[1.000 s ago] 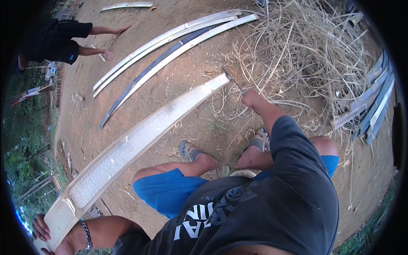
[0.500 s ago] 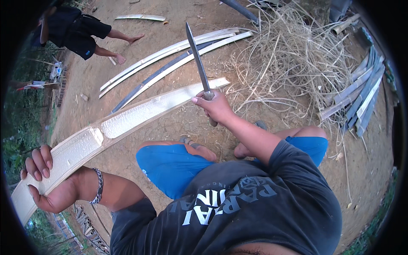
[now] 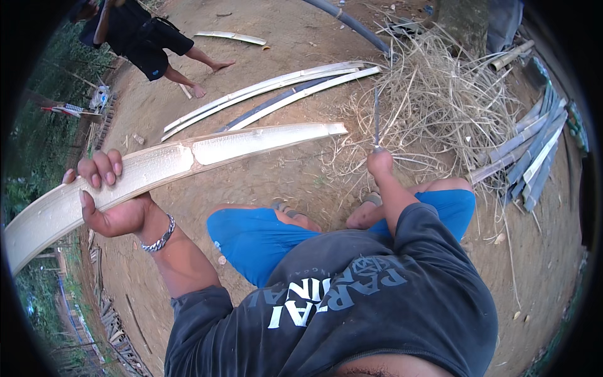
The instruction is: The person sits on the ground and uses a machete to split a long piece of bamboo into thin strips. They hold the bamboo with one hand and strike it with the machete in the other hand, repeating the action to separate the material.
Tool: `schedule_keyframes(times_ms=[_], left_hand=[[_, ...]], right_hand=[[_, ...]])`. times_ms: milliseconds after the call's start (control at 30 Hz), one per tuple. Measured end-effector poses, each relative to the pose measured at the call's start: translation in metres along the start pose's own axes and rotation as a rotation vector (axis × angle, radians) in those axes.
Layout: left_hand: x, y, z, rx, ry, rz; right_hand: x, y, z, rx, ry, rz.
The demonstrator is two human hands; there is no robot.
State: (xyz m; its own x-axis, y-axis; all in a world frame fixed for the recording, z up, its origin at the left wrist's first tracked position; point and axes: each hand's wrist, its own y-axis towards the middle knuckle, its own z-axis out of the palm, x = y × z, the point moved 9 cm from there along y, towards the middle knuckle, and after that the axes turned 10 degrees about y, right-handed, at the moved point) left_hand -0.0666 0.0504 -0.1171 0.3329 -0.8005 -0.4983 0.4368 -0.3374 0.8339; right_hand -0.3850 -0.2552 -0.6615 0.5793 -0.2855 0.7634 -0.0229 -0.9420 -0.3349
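Gripping the long split bamboo half (image 3: 188,160) near its closer end, our left hand (image 3: 110,198) is wrapping its fingers over the top edge while the thumb is pressing from below, so the hand is closed firmly around the piece. The bamboo is running from the lower left of the view up toward the middle, its pale hollow inner face turned up at us and its far end (image 3: 333,129) hanging just above the dirt ground (image 3: 276,182). Our right hand (image 3: 380,163) is closing in a fist around the handle of a long knife (image 3: 376,116), whose blade is pointing up and away from us, over the heap of dry fibres and shavings (image 3: 440,113).

We are judging the work as partly done: the piece in hand is already split open and its inner wall looks clean, with one node ridge showing across it, while the blade is raised clear of it and not touching it. Several finished-looking strips (image 3: 270,94) are lying side by side on the ground beyond, and a bundle of darker slats (image 3: 534,151) is resting to the right. How much trimming is left on our piece we cannot tell. Another person (image 3: 151,38) is standing at the upper left, well apart from us.
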Motion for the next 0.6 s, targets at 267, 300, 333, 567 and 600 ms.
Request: schedule_keyframes(times_ms=[267, 300, 333, 567, 600], left_hand=[[0.004, 0.026, -0.037, -0.126, 0.435, -0.175], [-0.007, 0.032, -0.047, -0.241, 0.444, -0.149], [-0.013, 0.037, -0.056, -0.355, 0.442, -0.126], [-0.018, 0.043, -0.108, -0.361, 0.306, -0.269], [-0.022, 0.043, -0.110, -0.371, 0.258, -0.237]], right_hand=[[-0.045, 0.039, -0.060, -0.237, -0.236, 0.065], [-0.035, 0.035, -0.053, -0.220, -0.221, 0.036], [-0.027, 0.032, -0.052, -0.213, -0.205, 0.015], [0.005, -0.010, -0.020, -0.015, 0.159, -0.060], [0.012, -0.011, -0.013, 0.063, 0.168, -0.083]])
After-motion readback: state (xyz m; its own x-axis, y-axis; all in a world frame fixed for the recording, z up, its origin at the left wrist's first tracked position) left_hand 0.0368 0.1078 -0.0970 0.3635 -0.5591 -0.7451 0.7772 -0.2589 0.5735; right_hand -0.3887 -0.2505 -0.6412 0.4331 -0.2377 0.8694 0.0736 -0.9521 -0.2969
